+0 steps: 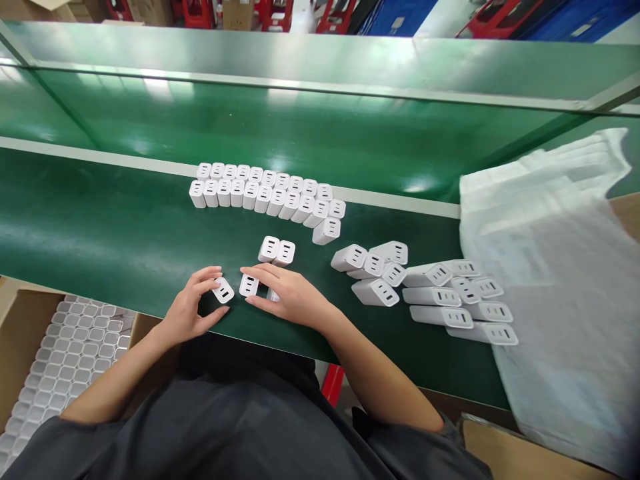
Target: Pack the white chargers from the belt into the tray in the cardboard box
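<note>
Left hand (pixel 196 308): the left charger (pixel 223 291) is bracketed by curved fingers and thumb above the green bench (pixel 125 227); whether it is firmly gripped cannot be told. Right hand (pixel 283 293): the right charger (pixel 249 285) is grasped between fingertips and thumb, and a third charger (pixel 273 295) is partly covered by the hand. Just beyond, a pair (pixel 270 248) is placed side by side. Farther back, a double row (pixel 250 194) is seen; at right, a loose cluster (pixel 440 296) is spread beside a white bag (pixel 565 300).
</note>
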`<state>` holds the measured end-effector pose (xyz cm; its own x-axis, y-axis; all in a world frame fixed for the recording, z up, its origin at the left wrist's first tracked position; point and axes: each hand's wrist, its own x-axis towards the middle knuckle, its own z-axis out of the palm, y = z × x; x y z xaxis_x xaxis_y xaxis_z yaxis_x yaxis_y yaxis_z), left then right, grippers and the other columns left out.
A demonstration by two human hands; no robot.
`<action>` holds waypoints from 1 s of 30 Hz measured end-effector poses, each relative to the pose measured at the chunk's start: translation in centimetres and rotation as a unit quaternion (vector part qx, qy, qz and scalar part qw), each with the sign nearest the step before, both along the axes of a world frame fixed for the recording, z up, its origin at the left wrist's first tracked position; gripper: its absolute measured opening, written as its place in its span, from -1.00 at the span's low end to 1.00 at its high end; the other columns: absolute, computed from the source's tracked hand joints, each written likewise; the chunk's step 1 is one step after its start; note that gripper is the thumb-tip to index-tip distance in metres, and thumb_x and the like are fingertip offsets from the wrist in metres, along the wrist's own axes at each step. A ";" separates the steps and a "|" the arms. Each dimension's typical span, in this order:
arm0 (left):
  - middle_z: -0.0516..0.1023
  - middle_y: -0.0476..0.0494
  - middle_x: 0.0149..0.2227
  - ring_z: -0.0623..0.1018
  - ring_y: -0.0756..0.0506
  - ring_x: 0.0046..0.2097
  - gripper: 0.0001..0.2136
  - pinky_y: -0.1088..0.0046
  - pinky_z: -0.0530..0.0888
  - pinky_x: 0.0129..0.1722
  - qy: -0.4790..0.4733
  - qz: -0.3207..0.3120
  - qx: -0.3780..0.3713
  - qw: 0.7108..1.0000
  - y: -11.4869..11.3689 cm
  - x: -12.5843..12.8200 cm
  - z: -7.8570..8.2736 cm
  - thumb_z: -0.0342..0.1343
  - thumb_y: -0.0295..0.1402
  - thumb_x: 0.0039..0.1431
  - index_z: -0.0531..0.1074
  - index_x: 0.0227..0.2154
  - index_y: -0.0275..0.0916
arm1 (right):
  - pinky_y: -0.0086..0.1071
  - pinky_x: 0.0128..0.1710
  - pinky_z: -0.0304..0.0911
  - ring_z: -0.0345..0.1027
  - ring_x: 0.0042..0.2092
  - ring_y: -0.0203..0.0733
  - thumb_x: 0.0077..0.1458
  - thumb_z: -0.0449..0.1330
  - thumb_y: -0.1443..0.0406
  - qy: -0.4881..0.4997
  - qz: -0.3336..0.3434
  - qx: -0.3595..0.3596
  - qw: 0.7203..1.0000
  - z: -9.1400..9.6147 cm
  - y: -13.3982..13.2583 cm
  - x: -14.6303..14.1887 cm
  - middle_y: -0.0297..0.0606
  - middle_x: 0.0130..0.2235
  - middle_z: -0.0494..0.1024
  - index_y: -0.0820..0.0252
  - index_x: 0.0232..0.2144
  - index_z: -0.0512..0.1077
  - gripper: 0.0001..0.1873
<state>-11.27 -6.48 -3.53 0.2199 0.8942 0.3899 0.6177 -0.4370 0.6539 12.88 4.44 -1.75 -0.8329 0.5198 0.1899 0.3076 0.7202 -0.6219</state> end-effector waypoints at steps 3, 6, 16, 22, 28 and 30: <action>0.42 -0.31 0.14 0.46 -0.19 0.16 -0.49 0.11 0.49 0.10 0.006 -0.010 -0.050 0.999 0.1 -0.2 0.4 0.13 -0.47 0.25 0.13 0.21 -0.13 | -0.21 -0.07 0.48 0.49 0.00 -0.09 0.30 0.14 0.15 -0.003 -0.003 0.002 1.000 0.3 0.0 0.0 -0.11 0.04 0.54 0.16 0.14 0.34 -0.58; 0.49 -0.17 -0.03 0.53 -0.11 -0.04 -0.52 0.27 0.53 -0.03 0.040 0.037 -0.054 0.997 0.2 0.0 0.0 0.16 -0.39 0.26 0.18 0.19 -0.10 | -0.23 -0.11 0.46 0.49 -0.04 -0.09 0.28 0.18 0.14 -0.001 -0.005 0.001 1.000 0.5 0.0 0.1 -0.12 0.01 0.55 0.18 0.08 0.35 -0.61; 0.30 -0.09 -0.11 0.47 0.00 -0.25 -0.48 0.51 0.55 -0.37 -0.048 0.097 -0.178 0.978 0.4 3.1 -0.1 0.23 -0.25 0.20 0.19 0.18 -0.06 | -0.27 -0.20 0.44 0.50 -0.10 -0.09 0.22 0.23 0.03 0.000 -0.006 -0.017 1.000 0.6 -0.1 0.0 -0.12 -0.03 0.55 0.20 0.07 0.35 -0.51; 0.31 -0.19 0.09 0.47 -0.10 -0.05 -0.39 0.29 0.56 -0.09 0.021 0.077 -0.153 0.985 1.2 1.7 1.5 0.27 -0.23 0.17 0.16 0.24 -0.02 | -0.20 0.01 0.43 0.47 0.05 -0.04 0.20 0.24 0.00 -0.026 -0.002 -0.039 0.999 3.6 1.4 3.5 -0.13 0.12 0.50 0.10 0.18 0.32 -0.41; 0.22 -0.25 0.30 0.24 -0.28 0.29 -0.23 0.00 0.33 0.24 0.061 0.006 -0.118 0.991 2.3 2.9 1.4 0.31 -0.23 0.16 0.00 0.33 0.02 | -0.25 -0.12 0.47 0.51 -0.03 -0.05 0.11 0.33 0.08 -0.116 0.031 -0.055 0.991 3.4 2.0 5.1 -0.17 0.06 0.54 0.11 0.16 0.35 -0.39; 0.25 -0.25 0.27 0.27 -0.27 0.25 -0.26 0.01 0.35 0.22 0.058 0.016 -0.113 0.992 2.4 3.5 1.1 0.28 -0.25 0.19 0.00 0.33 0.01 | -0.26 -0.13 0.47 0.52 -0.06 -0.07 0.14 0.30 0.14 -0.119 0.045 -0.059 0.990 3.1 1.8 4.6 -0.20 0.01 0.56 0.11 0.11 0.38 -0.49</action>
